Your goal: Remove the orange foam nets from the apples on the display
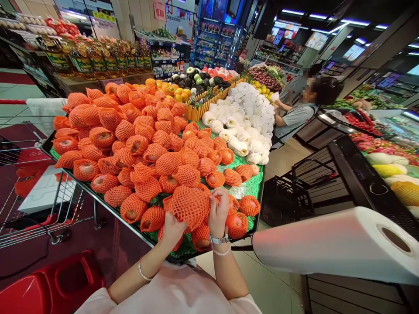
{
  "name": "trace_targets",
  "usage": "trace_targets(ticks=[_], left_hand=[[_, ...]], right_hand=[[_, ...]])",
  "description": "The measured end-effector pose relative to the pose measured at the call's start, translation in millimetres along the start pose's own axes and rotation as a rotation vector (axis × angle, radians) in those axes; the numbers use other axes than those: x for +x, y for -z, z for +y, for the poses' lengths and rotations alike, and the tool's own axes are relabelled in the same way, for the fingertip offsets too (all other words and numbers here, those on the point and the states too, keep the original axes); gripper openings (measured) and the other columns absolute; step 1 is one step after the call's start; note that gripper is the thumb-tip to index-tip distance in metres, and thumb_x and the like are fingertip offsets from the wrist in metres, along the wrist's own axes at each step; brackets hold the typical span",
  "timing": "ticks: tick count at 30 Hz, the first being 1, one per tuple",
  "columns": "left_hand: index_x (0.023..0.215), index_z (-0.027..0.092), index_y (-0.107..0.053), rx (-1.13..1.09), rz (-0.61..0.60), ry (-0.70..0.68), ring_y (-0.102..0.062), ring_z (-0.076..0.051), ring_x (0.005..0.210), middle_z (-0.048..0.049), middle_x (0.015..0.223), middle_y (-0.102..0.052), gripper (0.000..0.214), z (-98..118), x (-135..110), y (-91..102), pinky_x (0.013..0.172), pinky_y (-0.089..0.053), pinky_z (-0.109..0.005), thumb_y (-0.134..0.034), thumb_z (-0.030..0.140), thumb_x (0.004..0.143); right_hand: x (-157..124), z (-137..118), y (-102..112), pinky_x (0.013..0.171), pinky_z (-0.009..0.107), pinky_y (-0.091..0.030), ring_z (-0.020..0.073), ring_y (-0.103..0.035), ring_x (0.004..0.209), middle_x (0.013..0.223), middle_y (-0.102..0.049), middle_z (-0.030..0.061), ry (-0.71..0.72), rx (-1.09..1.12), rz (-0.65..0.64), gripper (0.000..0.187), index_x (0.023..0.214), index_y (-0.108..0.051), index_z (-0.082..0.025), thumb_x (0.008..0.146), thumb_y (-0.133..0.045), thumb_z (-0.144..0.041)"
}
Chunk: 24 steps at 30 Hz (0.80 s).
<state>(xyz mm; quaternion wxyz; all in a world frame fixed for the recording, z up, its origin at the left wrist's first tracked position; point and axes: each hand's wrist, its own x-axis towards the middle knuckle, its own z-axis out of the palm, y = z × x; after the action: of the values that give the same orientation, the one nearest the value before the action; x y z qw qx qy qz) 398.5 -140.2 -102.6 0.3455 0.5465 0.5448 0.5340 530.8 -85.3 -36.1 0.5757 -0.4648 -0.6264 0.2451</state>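
Note:
Between my two hands an orange foam fruit net (189, 206) is stretched out above the front edge of the fruit display. My left hand (174, 229) pinches its lower left side. At its right edge, my right hand (218, 210) grips it with bent fingers. Whether a fruit sits inside the net I cannot tell. Around and behind it lies a big heap of fruit in orange foam nets (135, 144). Close to my right hand rest a few more netted fruits (237, 224) on a green mesh mat (244, 189).
White-netted fruit (242, 122) is heaped to the right. A plastic bag roll (330, 244) juts out at the right front. A shopping cart (62, 209) and a red plastic stool (49, 283) stand at left. Two people (294, 109) are beyond the display, near a black basket (290, 196).

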Motion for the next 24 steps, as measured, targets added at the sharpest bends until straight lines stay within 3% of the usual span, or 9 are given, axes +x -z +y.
trace_targets(ticks=[4,6,9,11,15,17,19,21,24], left_hand=[[0.106,0.021,-0.057,-0.1,0.198,0.069,-0.07,-0.032,0.102,-0.0128,0.109,-0.073,0.033,10.9,1.9,-5.0,0.092,-0.057,-0.055,-0.062,0.038,0.078],[0.107,0.021,-0.057,-0.06,0.196,0.064,-0.07,-0.032,0.104,-0.0126,0.108,-0.073,0.035,11.7,5.7,-5.1,0.093,-0.056,-0.055,-0.062,0.039,0.077],[0.104,0.025,-0.061,0.082,0.112,0.033,-0.066,-0.034,0.11,-0.0102,0.108,-0.074,0.028,15.2,11.2,-7.3,0.098,-0.05,-0.06,-0.057,0.039,0.08],[0.1,0.025,-0.066,0.153,0.044,0.006,-0.063,-0.037,0.114,-0.0102,0.109,-0.074,0.026,23.7,11.1,-7.2,0.104,-0.042,-0.063,-0.06,0.037,0.078],[0.107,0.017,-0.07,0.201,-0.204,-0.078,-0.062,-0.036,0.116,-0.0154,0.117,-0.072,0.032,49.0,1.8,12.2,0.102,-0.046,-0.058,-0.058,0.034,0.083],[0.101,0.019,-0.074,0.052,-0.289,-0.087,-0.068,-0.031,0.107,-0.0122,0.109,-0.075,0.032,57.8,1.1,29.1,0.096,-0.052,-0.05,-0.049,0.035,0.091],[0.09,0.02,-0.076,-0.184,-0.028,-0.073,-0.071,-0.029,0.096,-0.0088,0.096,-0.078,0.037,62.7,8.7,42.7,0.094,-0.054,-0.048,-0.044,0.039,0.094],[0.108,0.02,-0.07,-0.403,0.25,-0.043,-0.065,-0.031,0.11,-0.0094,0.113,-0.074,0.043,65.2,22.5,47.7,0.101,-0.049,-0.05,-0.045,0.05,0.092],[0.137,0.021,-0.05,-0.552,0.086,0.102,-0.053,-0.031,0.129,-0.0134,0.14,-0.058,0.072,61.7,38.8,38.8,0.108,-0.042,-0.051,-0.038,0.07,0.087]], right_hand=[[-9.5,1.0,-7.5,0.088,0.035,-0.045,0.0191,-0.053,0.09,0.091,-0.053,0.0028,-0.185,0.152,0.019,0.021,0.085,-0.05,-0.024,0.095,-0.047,-0.042],[-23.0,-0.8,-12.8,0.097,0.038,-0.045,0.0203,-0.056,0.108,0.111,-0.057,0.0064,-0.333,0.353,0.004,0.026,0.103,-0.054,-0.025,0.095,-0.044,-0.048],[-39.6,-3.2,-20.0,0.103,0.044,-0.046,0.0233,-0.053,0.126,0.136,-0.053,0.0107,-0.507,0.664,-0.125,0.053,0.134,-0.043,-0.026,0.093,-0.039,-0.06],[-42.6,-1.3,-22.4,0.101,0.046,-0.049,0.0251,-0.055,0.125,0.135,-0.057,0.012,-0.562,0.717,-0.173,0.064,0.138,-0.044,-0.024,0.089,-0.041,-0.065],[-36.0,13.4,-18.0,0.099,0.046,-0.051,0.0249,-0.06,0.12,0.128,-0.063,0.0122,-0.661,0.656,-0.091,0.065,0.135,-0.051,-0.02,0.091,-0.033,-0.065],[-34.2,22.4,-12.4,0.098,0.048,-0.051,0.0251,-0.059,0.121,0.133,-0.06,0.0123,-0.695,0.648,-0.01,0.066,0.138,-0.047,-0.022,0.09,-0.036,-0.065],[-34.8,27.7,-6.9,0.097,0.05,-0.05,0.0261,-0.057,0.122,0.138,-0.054,0.0123,-0.673,0.619,0.038,0.069,0.142,-0.039,-0.025,0.086,-0.045,-0.064],[-36.0,26.5,-3.0,0.101,0.052,-0.047,0.0278,-0.055,0.124,0.14,-0.051,0.013,-0.554,0.54,0.02,0.078,0.144,-0.034,-0.026,0.08,-0.053,-0.066],[-36.1,13.9,-1.8,0.111,0.055,-0.036,0.0322,-0.048,0.131,0.14,-0.049,0.0153,-0.266,0.384,-0.055,0.092,0.141,-0.038,-0.022,0.069,-0.064,-0.072]])
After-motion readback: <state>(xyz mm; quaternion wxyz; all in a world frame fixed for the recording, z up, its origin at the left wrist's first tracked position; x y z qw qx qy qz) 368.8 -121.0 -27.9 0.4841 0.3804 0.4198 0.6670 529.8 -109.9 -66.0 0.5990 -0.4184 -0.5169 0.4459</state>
